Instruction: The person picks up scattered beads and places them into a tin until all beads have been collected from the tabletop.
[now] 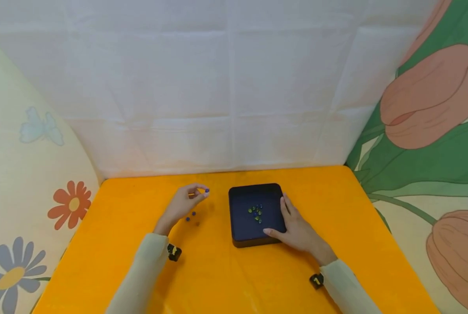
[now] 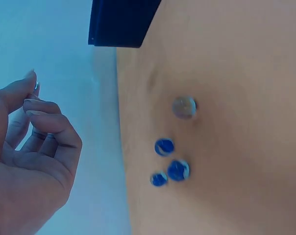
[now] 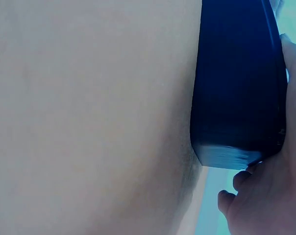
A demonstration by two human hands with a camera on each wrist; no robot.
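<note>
The left hand (image 1: 182,202) pinches a blue marble (image 1: 207,190) left of the black tray (image 1: 253,242); the right hand (image 1: 300,232) grips the tray's right side. A slackened pinch could drop the marble — round, it might roll off.

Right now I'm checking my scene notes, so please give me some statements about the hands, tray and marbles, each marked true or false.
1. The left hand pinches a blue marble. True.
2. The right hand is apart from the tray. False: it holds the tray's right side.
3. Several marbles lie outside the tray on the table. True.
4. The tray is round. False: it is square with rounded corners.
5. The tray contains a cluster of marbles. True.
</note>
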